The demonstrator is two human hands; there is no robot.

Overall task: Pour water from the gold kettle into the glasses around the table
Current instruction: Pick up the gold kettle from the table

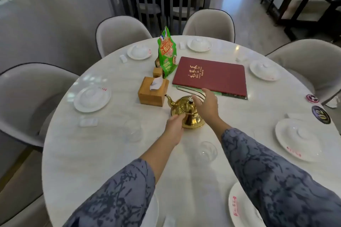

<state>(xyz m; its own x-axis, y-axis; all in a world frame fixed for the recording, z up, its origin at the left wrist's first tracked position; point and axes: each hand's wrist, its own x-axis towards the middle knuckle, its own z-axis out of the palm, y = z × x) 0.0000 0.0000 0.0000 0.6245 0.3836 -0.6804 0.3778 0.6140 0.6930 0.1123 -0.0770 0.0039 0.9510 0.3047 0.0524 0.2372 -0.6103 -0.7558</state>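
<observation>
The gold kettle (186,111) stands upright near the middle of the round white table (103,153), its spout pointing left toward the tissue box. My left hand (174,129) rests against the kettle's near left side, thumb on its body. My right hand (206,104) hovers over the kettle's right side with fingers spread, holding nothing. Two clear glasses stand in front of the kettle: one glass (133,129) to the near left, another glass (207,151) between my forearms. Both look empty.
A wooden tissue box (153,91), a green snack bag (167,52) and a red menu (212,76) sit behind the kettle. White plates with upturned bowls (92,98) ring the table's edge. Grey chairs (121,33) surround it.
</observation>
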